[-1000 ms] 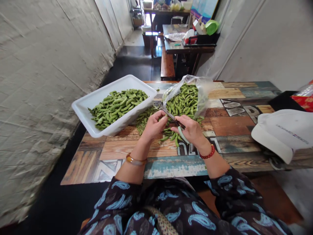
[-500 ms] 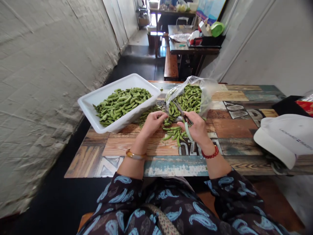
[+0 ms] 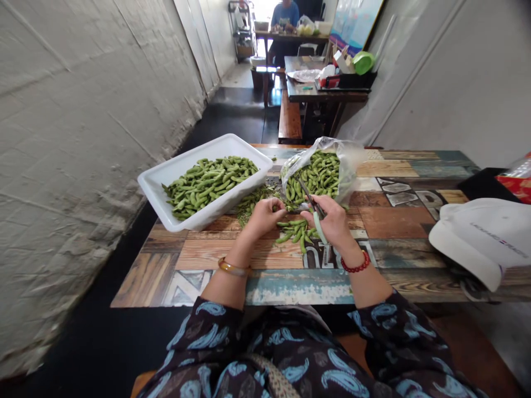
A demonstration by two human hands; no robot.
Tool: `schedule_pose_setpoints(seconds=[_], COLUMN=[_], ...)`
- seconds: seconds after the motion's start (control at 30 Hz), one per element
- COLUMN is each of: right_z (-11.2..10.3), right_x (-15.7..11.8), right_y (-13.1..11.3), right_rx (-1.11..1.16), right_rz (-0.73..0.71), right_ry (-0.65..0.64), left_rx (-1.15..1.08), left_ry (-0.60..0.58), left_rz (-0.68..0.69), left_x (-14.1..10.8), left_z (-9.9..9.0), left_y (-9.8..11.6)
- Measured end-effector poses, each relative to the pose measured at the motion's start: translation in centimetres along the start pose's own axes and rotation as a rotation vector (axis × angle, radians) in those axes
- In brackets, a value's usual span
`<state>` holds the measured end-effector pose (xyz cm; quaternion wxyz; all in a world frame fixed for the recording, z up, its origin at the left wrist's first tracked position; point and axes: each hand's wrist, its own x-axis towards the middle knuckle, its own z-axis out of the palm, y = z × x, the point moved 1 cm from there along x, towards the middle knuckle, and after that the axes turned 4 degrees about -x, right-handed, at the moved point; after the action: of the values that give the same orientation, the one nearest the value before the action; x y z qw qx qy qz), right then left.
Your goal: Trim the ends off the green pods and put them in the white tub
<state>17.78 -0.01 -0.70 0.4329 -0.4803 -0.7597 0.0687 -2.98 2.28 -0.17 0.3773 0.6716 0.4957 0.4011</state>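
My right hand (image 3: pixel 334 221) is wrapped round a pair of scissors (image 3: pixel 307 193) with pale green handles, the dark blades pointing up and left towards the bag. Thumb and fingers of my left hand (image 3: pixel 266 216) are pinched together just left of the scissors; what they hold is too small to make out. Below and between the hands lies a small heap of loose green soybean pods (image 3: pixel 296 229). Behind them a clear plastic bag (image 3: pixel 347 168) lies with its mouth towards me, full of pods (image 3: pixel 319 174). Trimmed stem bits (image 3: pixel 253 203) are piled beside my left hand.
A white plastic tub (image 3: pixel 199 221) with many pods stands at the left of the patterned table (image 3: pixel 224 251). At the right lies a white cap (image 3: pixel 483 232). Farther off are a second table (image 3: pixel 317 95), a bench (image 3: pixel 289 116) and a seated person (image 3: pixel 285 15).
The view has tilted up a little, bringing the far person into sight. My left hand stays pinched near the heap, and my right hand still grips the scissors.
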Motion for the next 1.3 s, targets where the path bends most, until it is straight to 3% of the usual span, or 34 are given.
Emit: schedule_pose_setpoints(seconds=[0.23, 0.4, 0.63, 0.9, 1.07, 1.3], right_z=[-0.5, -0.4, -0.8, -1.0, -0.9, -0.7], right_x=[0.3, 0.0, -0.1, -0.1, -0.2, -0.3], right_y=[-0.5, -0.1, -0.4, -1.3, -1.2, -1.4], right_rx=[0.119, 0.014, -0.114, -0.212, -0.229, -0.226], right_rz=[0.043, -0.034, -0.088, -0.135, -0.146, -0.161], right_ry=[0.003, -0.045, -0.128, -0.196, -0.195, -0.196], left_rx=[-0.765, -0.897, -0.882, -0.530, -0.330, -0.264], left_ry=[-0.083, -0.088, 0.022, 0.212, 0.198, 0.152], left_rz=[-0.214, -0.237, -0.263, -0.190, -0.106, -0.107], left_x=[-0.9, -0.9, -0.8, -0.7, -0.6, -0.8], left_z=[-0.1, 0.0, 0.0, 0.5, 0.5, 0.8], left_y=[1.8, 2.2, 1.9, 1.2, 1.2, 1.9])
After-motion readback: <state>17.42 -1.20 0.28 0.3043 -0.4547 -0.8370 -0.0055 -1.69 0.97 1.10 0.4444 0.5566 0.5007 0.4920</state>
